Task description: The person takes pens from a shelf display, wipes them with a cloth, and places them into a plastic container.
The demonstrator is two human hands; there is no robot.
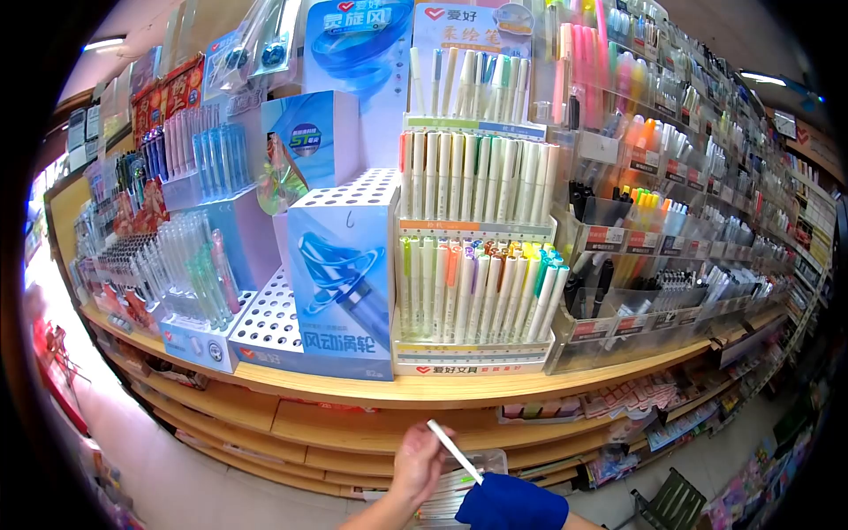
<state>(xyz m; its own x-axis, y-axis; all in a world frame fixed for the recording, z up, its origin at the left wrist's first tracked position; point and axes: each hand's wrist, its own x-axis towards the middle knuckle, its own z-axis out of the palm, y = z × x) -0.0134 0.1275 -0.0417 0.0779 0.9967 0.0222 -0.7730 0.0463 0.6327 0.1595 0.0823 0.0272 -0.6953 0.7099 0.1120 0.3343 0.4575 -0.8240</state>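
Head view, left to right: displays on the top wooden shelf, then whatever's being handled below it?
Shelf: stepped stand of slim pens → blue box with round holes → tiered marker rack → clear plastic pen trays.
Below: left hand → white pen → blue cloth.

A single head-worn camera looks forward and down from the wearer's head, facing the curved light-wood shelf (495, 387) and its white tiered marker display (477, 256) from close by, over the bare left hand (419, 468).
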